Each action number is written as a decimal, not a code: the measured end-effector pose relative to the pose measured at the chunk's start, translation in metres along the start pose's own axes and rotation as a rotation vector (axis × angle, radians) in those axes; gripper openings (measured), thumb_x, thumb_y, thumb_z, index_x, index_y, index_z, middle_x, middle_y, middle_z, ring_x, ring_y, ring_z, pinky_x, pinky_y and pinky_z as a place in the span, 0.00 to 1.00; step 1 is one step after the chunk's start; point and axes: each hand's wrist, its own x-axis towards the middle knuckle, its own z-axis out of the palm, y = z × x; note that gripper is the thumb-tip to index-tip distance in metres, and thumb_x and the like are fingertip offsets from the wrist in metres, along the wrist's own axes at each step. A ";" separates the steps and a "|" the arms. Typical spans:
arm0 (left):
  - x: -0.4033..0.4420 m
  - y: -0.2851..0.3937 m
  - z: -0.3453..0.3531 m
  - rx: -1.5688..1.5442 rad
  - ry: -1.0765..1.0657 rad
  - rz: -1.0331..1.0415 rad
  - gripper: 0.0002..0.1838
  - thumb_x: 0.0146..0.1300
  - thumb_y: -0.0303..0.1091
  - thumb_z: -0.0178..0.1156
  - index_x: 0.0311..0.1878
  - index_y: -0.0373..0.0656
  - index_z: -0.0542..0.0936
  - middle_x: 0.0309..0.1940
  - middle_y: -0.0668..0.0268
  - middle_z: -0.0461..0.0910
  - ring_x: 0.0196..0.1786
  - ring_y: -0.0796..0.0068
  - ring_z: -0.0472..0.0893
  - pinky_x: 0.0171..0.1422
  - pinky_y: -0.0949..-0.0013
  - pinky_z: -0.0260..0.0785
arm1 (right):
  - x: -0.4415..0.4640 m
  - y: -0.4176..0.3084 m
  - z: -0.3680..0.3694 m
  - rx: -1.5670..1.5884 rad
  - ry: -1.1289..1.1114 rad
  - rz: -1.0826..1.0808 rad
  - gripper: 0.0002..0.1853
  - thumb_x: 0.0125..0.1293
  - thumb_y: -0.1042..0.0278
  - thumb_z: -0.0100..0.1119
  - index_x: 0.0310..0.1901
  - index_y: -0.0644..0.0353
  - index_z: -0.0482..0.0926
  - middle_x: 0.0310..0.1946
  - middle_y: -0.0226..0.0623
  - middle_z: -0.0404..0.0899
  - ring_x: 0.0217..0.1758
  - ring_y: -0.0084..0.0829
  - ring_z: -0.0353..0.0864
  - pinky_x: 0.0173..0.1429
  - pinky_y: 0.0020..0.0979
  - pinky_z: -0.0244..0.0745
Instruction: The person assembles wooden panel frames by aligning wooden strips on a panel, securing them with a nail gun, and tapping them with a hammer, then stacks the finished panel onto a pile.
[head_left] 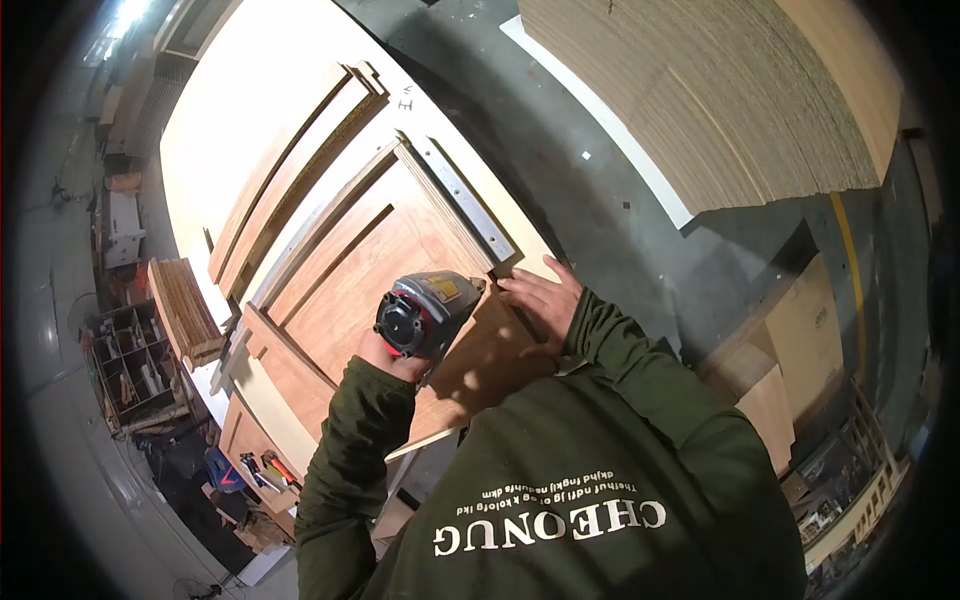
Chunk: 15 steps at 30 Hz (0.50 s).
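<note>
My left hand [388, 358] is wrapped round the handle of a nail gun [425, 312] with a grey body and a black cap. The gun's nose points toward the near right corner of a wooden frame [430, 185], though its tip is hard to make out. My right hand [543, 300] rests at that corner with its fingers stretched out along the wood. Inside the frame lies a reddish plywood panel [335, 265] with a narrow slot. A metal strip with holes [468, 205] lies along the right side of the frame.
Curved-looking wooden strips [295, 175] lie on the pale worktop [225, 110]. A tall stack of boards [700, 100] stands at the upper right. At left are stacked wood pieces [185, 310] and a compartment box [130, 365]. Pliers [275, 465] lie at lower left.
</note>
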 end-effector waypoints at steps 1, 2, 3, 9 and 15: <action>0.002 0.001 0.003 0.000 0.020 0.071 0.18 0.48 0.27 0.63 0.46 0.40 0.77 0.37 0.64 0.81 0.41 0.74 0.79 0.49 0.70 0.71 | 0.000 0.000 0.001 0.007 0.000 -0.002 0.45 0.39 0.38 0.67 0.59 0.54 0.65 0.62 0.33 0.63 0.68 0.32 0.58 0.72 0.50 0.40; 0.001 0.006 0.000 0.031 -0.004 0.023 0.18 0.49 0.27 0.63 0.46 0.40 0.77 0.37 0.64 0.81 0.42 0.75 0.79 0.49 0.70 0.71 | 0.000 0.001 0.001 0.012 0.001 -0.005 0.45 0.39 0.38 0.67 0.59 0.54 0.65 0.61 0.34 0.64 0.68 0.32 0.58 0.72 0.50 0.40; 0.003 0.008 -0.001 0.052 -0.013 0.010 0.19 0.48 0.26 0.63 0.47 0.39 0.76 0.39 0.63 0.81 0.43 0.74 0.79 0.50 0.70 0.71 | 0.000 0.002 0.000 0.018 0.003 -0.007 0.45 0.39 0.38 0.67 0.59 0.54 0.65 0.61 0.34 0.65 0.68 0.32 0.58 0.72 0.51 0.40; 0.014 -0.012 -0.002 0.143 0.015 0.036 0.16 0.48 0.29 0.62 0.44 0.42 0.78 0.35 0.63 0.81 0.40 0.70 0.80 0.48 0.70 0.71 | -0.001 0.001 -0.002 0.037 -0.005 -0.005 0.44 0.41 0.39 0.67 0.59 0.54 0.65 0.58 0.36 0.67 0.68 0.33 0.59 0.71 0.52 0.40; 0.024 -0.022 -0.002 0.171 -0.027 0.098 0.16 0.49 0.29 0.60 0.44 0.43 0.78 0.36 0.61 0.81 0.41 0.70 0.80 0.49 0.69 0.71 | 0.000 -0.001 -0.004 0.042 -0.001 -0.001 0.43 0.42 0.41 0.67 0.59 0.54 0.66 0.57 0.37 0.68 0.67 0.33 0.60 0.71 0.52 0.41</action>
